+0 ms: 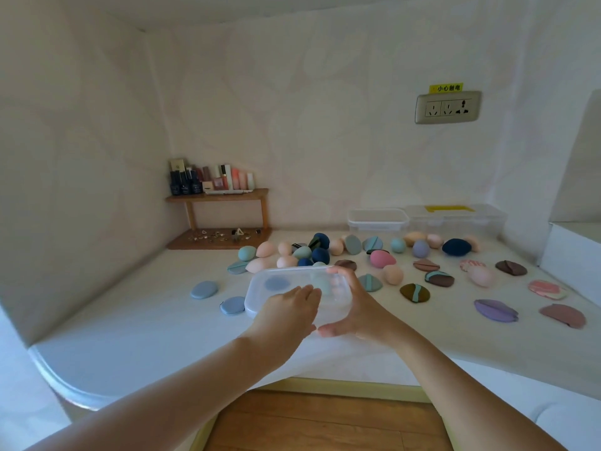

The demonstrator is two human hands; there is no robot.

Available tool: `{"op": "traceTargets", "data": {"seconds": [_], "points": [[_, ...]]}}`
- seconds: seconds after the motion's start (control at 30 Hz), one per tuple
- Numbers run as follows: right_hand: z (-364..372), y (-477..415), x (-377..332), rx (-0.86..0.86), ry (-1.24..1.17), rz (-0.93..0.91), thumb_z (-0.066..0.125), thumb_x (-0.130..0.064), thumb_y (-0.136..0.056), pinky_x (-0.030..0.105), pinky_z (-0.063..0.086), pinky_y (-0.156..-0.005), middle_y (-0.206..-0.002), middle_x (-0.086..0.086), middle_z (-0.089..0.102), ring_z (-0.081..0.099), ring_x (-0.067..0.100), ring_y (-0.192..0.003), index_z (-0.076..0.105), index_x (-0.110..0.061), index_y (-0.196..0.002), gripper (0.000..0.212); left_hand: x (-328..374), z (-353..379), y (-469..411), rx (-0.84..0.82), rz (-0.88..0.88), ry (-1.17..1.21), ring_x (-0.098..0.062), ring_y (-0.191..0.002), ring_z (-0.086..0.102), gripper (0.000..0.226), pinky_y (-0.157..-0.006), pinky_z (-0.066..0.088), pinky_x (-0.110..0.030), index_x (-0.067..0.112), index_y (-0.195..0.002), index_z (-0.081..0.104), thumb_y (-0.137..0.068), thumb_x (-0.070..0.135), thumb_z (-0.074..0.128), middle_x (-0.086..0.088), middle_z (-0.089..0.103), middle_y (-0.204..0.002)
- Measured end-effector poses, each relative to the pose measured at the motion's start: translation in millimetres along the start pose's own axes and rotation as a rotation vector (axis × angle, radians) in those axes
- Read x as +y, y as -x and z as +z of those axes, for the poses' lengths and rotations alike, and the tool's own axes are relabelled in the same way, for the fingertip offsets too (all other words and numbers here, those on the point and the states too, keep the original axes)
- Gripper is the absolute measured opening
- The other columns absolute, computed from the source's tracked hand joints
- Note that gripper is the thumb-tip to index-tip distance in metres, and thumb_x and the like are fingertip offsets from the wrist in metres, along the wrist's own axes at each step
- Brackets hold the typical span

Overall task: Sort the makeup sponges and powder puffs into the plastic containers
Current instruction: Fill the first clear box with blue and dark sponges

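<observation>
A clear plastic container with its translucent lid on sits on the white table, a blue puff and pale sponges dimly visible inside. My left hand lies flat on the lid with straight fingers. My right hand grips the container's right end, fingers over the far edge and thumb at the near edge. Several egg-shaped sponges and flat powder puffs lie scattered behind and to the right. Two blue puffs rest left of the container.
Two more clear containers stand at the back by the wall, the right one lidded. A small wooden shelf with cosmetic bottles fills the back left corner. A wall socket is above. A white box stands at far right.
</observation>
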State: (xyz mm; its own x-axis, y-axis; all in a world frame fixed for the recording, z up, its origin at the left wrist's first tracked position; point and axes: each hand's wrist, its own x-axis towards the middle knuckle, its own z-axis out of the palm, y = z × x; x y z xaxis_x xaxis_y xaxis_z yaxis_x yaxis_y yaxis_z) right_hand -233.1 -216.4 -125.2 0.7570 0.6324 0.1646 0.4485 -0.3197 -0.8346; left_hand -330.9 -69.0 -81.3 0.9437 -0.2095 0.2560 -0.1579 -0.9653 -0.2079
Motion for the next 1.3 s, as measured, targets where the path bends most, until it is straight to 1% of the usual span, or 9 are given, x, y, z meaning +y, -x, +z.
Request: {"op": "traceTargets", "data": {"seconds": [0.07, 0.17, 0.33, 0.5, 0.77, 0.87, 1.07, 1.17, 1.3], "points": [[0, -3, 2, -0.003, -0.014, -0.006, 0.089, -0.023, -0.057, 0.027, 0.048, -0.096, -0.134, -0.007, 0.036, 0.041, 0.013, -0.123, 0.022, -0.037, -0.135, 0.104, 4, -2, -9, -0.016, -0.039, -0.166, -0.017, -0.096, 0.065, 0.056, -0.073, 0.053, -0.023, 0.003, -0.124, 0.053, -0.078, 0.024, 0.075, -0.009, 0.062, -0.118], [0, -5, 6, 0.02, -0.007, 0.0, 0.089, -0.03, -0.053, 0.032, 0.047, -0.099, -0.136, -0.007, 0.033, 0.038, 0.013, -0.126, 0.021, -0.042, -0.134, 0.106, 5, 9, -17, -0.127, 0.004, -0.23, -0.027, -0.111, 0.058, 0.049, -0.088, 0.05, -0.032, -0.005, -0.137, 0.033, -0.093, 0.006, 0.052, -0.016, 0.05, -0.132], [1, -6, 9, 0.039, 0.006, -0.001, 0.088, -0.037, -0.049, 0.036, 0.045, -0.103, -0.14, -0.008, 0.032, 0.037, 0.012, -0.13, 0.017, -0.043, -0.138, 0.115, 14, 9, -20, -0.19, 0.021, -0.289, -0.038, -0.125, 0.046, 0.054, -0.101, 0.042, -0.041, -0.011, -0.141, 0.019, -0.094, -0.003, 0.044, -0.028, 0.036, -0.141], [1, -7, 11, 0.03, -0.012, -0.007, 0.089, -0.032, -0.052, 0.032, 0.05, -0.097, -0.138, -0.009, 0.033, 0.041, 0.012, -0.126, 0.017, -0.048, -0.135, 0.111, 12, 1, -16, -0.162, -0.006, -0.193, -0.025, -0.108, 0.058, 0.045, -0.091, 0.048, -0.032, 0.001, -0.136, 0.037, -0.092, 0.003, 0.05, -0.012, 0.053, -0.129], [-1, -2, 5, -0.011, -0.042, -0.006, 0.088, -0.033, -0.054, 0.042, 0.038, -0.11, -0.151, -0.015, 0.02, 0.027, 0.013, -0.138, -0.004, -0.047, -0.146, 0.131, -7, -15, -4, -0.047, 0.016, 0.098, -0.017, -0.119, 0.052, 0.039, -0.101, 0.039, -0.027, 0.022, -0.137, 0.043, -0.099, 0.027, 0.039, 0.001, 0.055, -0.133], [-7, 1, 10, -0.009, -0.043, 0.002, 0.088, -0.025, -0.062, 0.033, 0.029, -0.112, -0.146, -0.021, 0.01, 0.015, 0.006, -0.137, -0.013, -0.039, -0.148, 0.133, -10, -18, -2, 0.061, 0.062, 0.172, -0.014, -0.115, 0.055, 0.036, -0.095, 0.041, -0.023, 0.026, -0.133, 0.049, -0.099, 0.031, 0.039, 0.005, 0.058, -0.128], [-29, 13, 21, -0.003, -0.096, 0.024, 0.083, -0.01, -0.07, 0.012, 0.024, -0.101, -0.144, -0.023, 0.015, 0.016, -0.006, -0.136, -0.013, -0.04, -0.147, 0.127, -20, -31, -34, 0.234, -0.025, 0.343, -0.026, -0.083, 0.062, 0.039, -0.072, 0.05, -0.04, 0.028, -0.109, 0.064, -0.091, 0.047, 0.036, -0.003, 0.067, -0.091], [-39, 17, 22, 0.007, -0.109, -0.004, 0.079, -0.002, -0.072, -0.004, 0.034, -0.081, -0.123, -0.044, 0.018, 0.028, -0.029, -0.111, -0.001, -0.056, -0.126, 0.111, -26, -36, -55, 0.231, -0.063, 0.398, -0.022, -0.088, 0.064, 0.043, -0.075, 0.052, -0.043, 0.039, -0.106, 0.059, -0.082, 0.059, 0.03, 0.007, 0.07, -0.095], [-44, 15, 27, 0.002, -0.092, 0.017, 0.088, -0.025, -0.062, 0.02, 0.033, -0.108, -0.145, -0.031, 0.017, 0.021, -0.002, -0.139, -0.007, -0.052, -0.143, 0.128, -32, -50, -77, 0.292, 0.008, 0.446, -0.02, -0.09, 0.066, 0.027, -0.078, 0.052, -0.036, 0.021, -0.107, 0.067, -0.092, 0.038, 0.054, 0.002, 0.072, -0.101]]}}
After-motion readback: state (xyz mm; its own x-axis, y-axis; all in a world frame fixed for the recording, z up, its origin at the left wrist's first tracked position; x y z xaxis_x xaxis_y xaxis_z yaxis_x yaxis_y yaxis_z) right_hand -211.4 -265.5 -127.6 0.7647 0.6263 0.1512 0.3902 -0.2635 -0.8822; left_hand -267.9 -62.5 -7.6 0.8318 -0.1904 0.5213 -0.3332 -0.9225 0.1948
